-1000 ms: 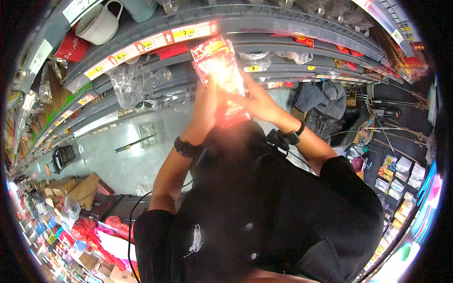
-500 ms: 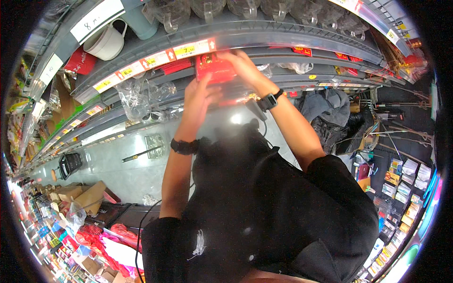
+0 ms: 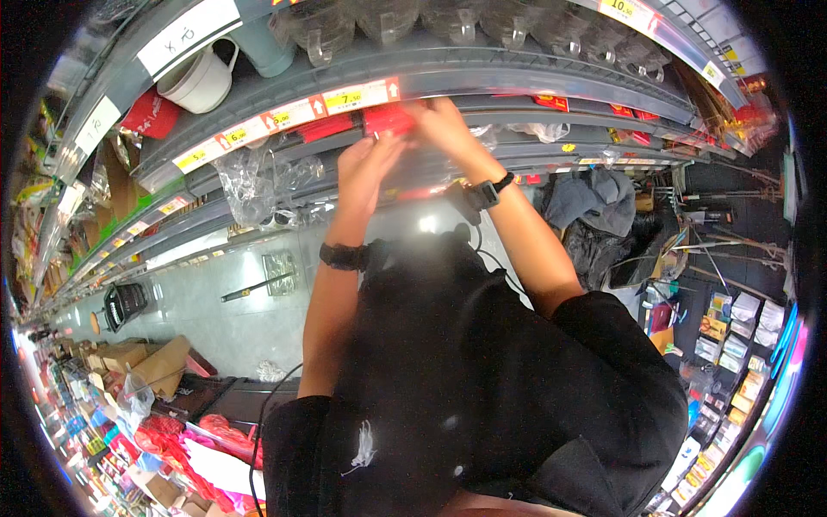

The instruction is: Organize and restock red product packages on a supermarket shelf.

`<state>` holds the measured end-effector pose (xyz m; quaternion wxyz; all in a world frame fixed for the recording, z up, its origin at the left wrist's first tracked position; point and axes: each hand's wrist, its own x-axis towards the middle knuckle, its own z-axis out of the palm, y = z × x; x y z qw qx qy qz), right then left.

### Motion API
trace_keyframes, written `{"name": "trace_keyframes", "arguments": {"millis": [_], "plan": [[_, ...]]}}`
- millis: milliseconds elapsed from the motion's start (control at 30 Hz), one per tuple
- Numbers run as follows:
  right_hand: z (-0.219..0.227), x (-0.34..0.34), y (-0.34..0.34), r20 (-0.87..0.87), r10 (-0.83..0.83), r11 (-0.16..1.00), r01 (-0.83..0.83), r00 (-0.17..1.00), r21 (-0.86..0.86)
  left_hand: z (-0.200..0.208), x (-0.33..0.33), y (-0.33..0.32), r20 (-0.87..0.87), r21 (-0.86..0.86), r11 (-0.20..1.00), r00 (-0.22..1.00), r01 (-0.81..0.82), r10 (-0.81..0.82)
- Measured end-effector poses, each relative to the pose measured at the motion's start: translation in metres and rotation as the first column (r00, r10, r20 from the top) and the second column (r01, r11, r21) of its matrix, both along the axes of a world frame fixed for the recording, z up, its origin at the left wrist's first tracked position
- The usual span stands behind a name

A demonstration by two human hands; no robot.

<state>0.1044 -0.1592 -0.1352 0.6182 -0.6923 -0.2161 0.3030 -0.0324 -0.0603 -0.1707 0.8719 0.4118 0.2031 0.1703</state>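
Note:
A flat red packet (image 3: 389, 119) is at the front of the shelf level under the row of glass mugs, partly beneath the price strip. My left hand (image 3: 369, 165) reaches up to its lower edge, thumb and fingertips closed on it. At its right end is my right hand (image 3: 444, 125), fingers bent and slightly smeared by motion; they seem to grip that end, partly hidden. More red packets (image 3: 327, 127) lie on the same level to the left of it. The price strip (image 3: 345, 100) runs just above both hands.
Glass mugs (image 3: 461, 21) and a white cup (image 3: 198, 79) stand on the shelf above. Clear plastic wrapping (image 3: 258, 185) hangs over the lower shelves. A black basket (image 3: 125, 306) sits on the floor. Cardboard boxes (image 3: 159, 362) and red bags (image 3: 168, 439) lie behind at left.
The red packet has moved up and in toward the shelf and shows less of its face. My left hand has shifted right to its lower edge, its fingers drawn closer together.

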Motion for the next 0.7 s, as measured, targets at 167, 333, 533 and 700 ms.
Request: {"name": "trace_keyframes", "arguments": {"millis": [167,333,533,700], "plan": [[0.006,-0.001,0.009,0.046,-0.023,0.999,0.024,0.999,-0.029,-0.014,0.005,0.009,-0.023,0.006,0.994,0.994,-0.110,0.110],[0.024,-0.015,0.013,0.121,-0.052,0.997,0.059,0.991,-0.055,-0.019,0.010,0.005,0.015,-0.123,0.954,0.961,-0.273,0.277],[-0.005,0.006,0.012,0.528,-0.044,0.968,0.168,0.848,-0.188,-0.007,0.011,-0.015,0.054,-0.129,0.940,0.944,-0.316,0.325],[0.028,-0.008,-0.029,0.468,-0.063,0.912,0.241,0.882,-0.331,-0.001,0.001,-0.034,-0.070,-0.158,0.924,0.938,-0.347,0.340]]}}
